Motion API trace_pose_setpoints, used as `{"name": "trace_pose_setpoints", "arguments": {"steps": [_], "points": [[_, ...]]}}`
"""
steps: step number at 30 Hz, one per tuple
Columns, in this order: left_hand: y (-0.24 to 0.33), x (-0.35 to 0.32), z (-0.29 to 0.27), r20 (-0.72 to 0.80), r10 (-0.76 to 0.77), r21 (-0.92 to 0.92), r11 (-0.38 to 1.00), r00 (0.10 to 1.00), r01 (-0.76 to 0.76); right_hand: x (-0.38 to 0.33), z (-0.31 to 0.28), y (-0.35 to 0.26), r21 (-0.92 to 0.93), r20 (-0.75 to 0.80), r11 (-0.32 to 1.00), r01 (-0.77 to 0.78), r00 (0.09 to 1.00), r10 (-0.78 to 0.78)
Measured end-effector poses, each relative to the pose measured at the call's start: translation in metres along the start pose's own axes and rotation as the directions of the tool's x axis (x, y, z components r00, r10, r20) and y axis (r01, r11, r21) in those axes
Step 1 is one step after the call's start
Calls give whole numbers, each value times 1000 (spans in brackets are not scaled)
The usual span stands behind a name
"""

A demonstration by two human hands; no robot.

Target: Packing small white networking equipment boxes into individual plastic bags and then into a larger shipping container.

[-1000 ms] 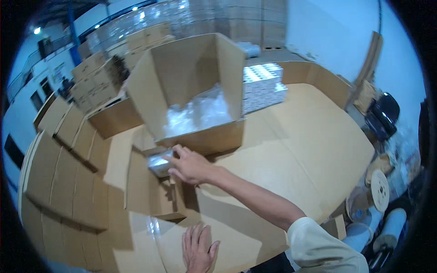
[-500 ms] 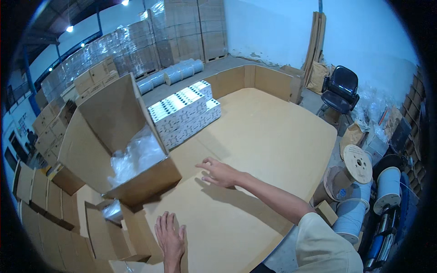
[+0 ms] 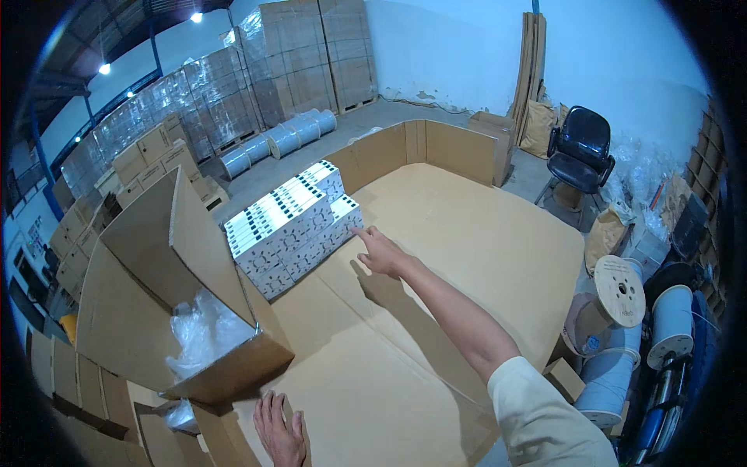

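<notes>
A stack of white boxes (image 3: 292, 229) with dark printed marks stands on the large cardboard-covered table (image 3: 467, 233). My right hand (image 3: 379, 251) reaches toward its near right end, index finger stretched out and the other fingers loosely bent. The fingertip is at the lower boxes; whether it touches them I cannot tell. Nothing is in that hand. Low on the left, my left hand (image 3: 280, 432) lies with fingers spread at the table's edge, holding nothing. Between it and the stack is an open cardboard carton (image 3: 241, 362) with clear plastic wrap (image 3: 202, 331) inside.
Smaller cartons (image 3: 89, 389) line the lower left. Upright cardboard (image 3: 459, 152) walls the table's far side. A black chair (image 3: 580, 152) and cable spools (image 3: 620, 292) stand on the right. Wrapped pallets (image 3: 288, 62) and blue-white rolls (image 3: 280, 140) are at the back.
My right hand has moved forward, from the bare tabletop to the end of the white box stack. My left hand stays spread at the near edge. The view has shifted a little.
</notes>
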State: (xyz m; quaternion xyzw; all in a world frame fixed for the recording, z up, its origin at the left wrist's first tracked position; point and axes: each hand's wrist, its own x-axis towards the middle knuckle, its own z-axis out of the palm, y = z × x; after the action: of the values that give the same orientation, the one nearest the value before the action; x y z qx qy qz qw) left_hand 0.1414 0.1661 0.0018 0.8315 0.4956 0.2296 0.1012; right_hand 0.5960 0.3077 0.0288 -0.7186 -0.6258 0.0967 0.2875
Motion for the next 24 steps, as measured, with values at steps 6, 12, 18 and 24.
{"name": "trace_pose_setpoints", "arguments": {"steps": [6, 12, 18, 24], "points": [[3, 1, -2, 12, 101, 158, 982, 995, -101, 40, -4, -1, -6, -84, 999, -46, 995, 45], [8, 6, -1, 33, 39, 82, 996, 999, -41, 60, -6, 27, -108, -133, 992, -67, 990, 52], [9, 7, -2, 18, 50, 67, 996, 999, -51, 63, 2, 34, -95, -169, 995, -13, 986, -3], [9, 7, -2, 50, 9, 109, 994, 999, -14, 66, 8, 40, -85, -256, 996, 20, 966, -41]]}}
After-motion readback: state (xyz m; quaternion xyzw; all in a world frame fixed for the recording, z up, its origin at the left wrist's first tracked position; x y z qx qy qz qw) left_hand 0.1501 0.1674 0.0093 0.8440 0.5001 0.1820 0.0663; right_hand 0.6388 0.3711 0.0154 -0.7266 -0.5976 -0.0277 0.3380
